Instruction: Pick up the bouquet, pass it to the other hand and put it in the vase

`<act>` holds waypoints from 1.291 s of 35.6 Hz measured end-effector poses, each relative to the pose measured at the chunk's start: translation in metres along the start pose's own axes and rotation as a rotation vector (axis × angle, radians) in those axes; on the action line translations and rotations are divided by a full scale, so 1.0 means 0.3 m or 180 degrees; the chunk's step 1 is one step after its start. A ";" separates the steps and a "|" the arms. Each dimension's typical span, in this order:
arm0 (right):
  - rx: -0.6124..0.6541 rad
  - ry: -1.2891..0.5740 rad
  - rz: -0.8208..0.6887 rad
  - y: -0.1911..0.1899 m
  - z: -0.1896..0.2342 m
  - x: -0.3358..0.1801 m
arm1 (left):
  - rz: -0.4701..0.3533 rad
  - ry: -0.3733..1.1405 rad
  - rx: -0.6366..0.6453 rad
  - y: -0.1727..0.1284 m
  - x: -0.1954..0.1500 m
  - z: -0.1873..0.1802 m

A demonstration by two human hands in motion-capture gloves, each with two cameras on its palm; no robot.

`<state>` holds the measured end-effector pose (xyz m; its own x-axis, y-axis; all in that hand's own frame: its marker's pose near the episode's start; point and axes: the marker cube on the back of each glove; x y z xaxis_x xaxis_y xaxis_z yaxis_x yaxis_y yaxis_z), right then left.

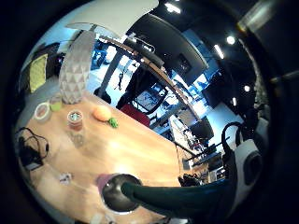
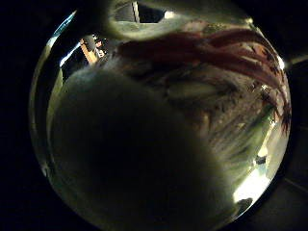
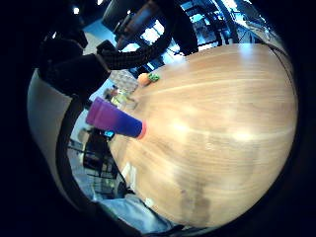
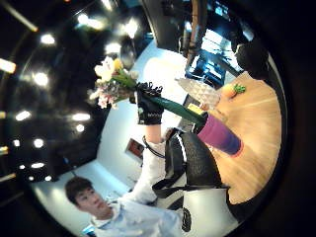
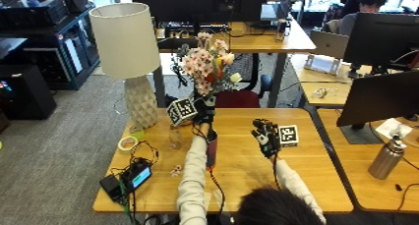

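My left hand (image 5: 204,113) is raised above the wooden table (image 5: 314,185) and grips the stems of the bouquet (image 5: 206,63), whose pink, white and yellow flowers stand upright above it. The right thumb side palm view shows the same hand (image 4: 148,111) on the green-wrapped stems (image 4: 175,109), which run down to the mouth of the vase (image 4: 219,136). The dark purple vase (image 5: 211,151) stands on the table, mostly hidden behind my left forearm. The stem end (image 1: 187,198) sits in the vase mouth (image 1: 117,191). My right hand (image 5: 265,136) hovers open to the right, holding nothing.
A lamp (image 5: 128,38) with a white shade stands at the table's back left. Near it are a tape roll (image 5: 128,143) and a glass jar (image 5: 175,136). A black device with cables (image 5: 128,178) lies at the front left. An orange object (image 1: 102,113) lies beyond the jar.
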<state>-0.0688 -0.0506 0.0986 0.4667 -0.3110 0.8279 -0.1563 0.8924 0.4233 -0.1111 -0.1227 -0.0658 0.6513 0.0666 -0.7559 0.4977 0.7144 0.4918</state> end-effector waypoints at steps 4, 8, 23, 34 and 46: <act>0.0044 0.0167 -0.0086 -0.008 -0.012 0.002 | -0.0155 0.0245 0.0153 -0.024 0.009 0.007; 0.0064 0.0283 -0.0101 -0.012 -0.021 0.017 | -0.0223 0.0302 0.0097 -0.016 -0.015 0.015; -0.0031 -0.0017 -0.0065 -0.002 0.009 -0.025 | -0.0392 0.0376 -0.0019 0.001 -0.080 0.012; 0.0040 0.0283 -0.0150 -0.005 0.008 0.033 | -0.0062 0.0329 -0.0547 0.068 -0.121 -0.008; 0.0059 0.0282 -0.0460 -0.017 0.000 0.083 | 0.0268 0.0230 -0.0557 0.189 -0.341 -0.063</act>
<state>-0.0564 -0.0629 0.1169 0.5602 -0.4050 0.7226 -0.0975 0.8340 0.5431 -0.1604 -0.0759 0.0312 0.6404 0.1764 -0.7475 0.3322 0.8139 0.4767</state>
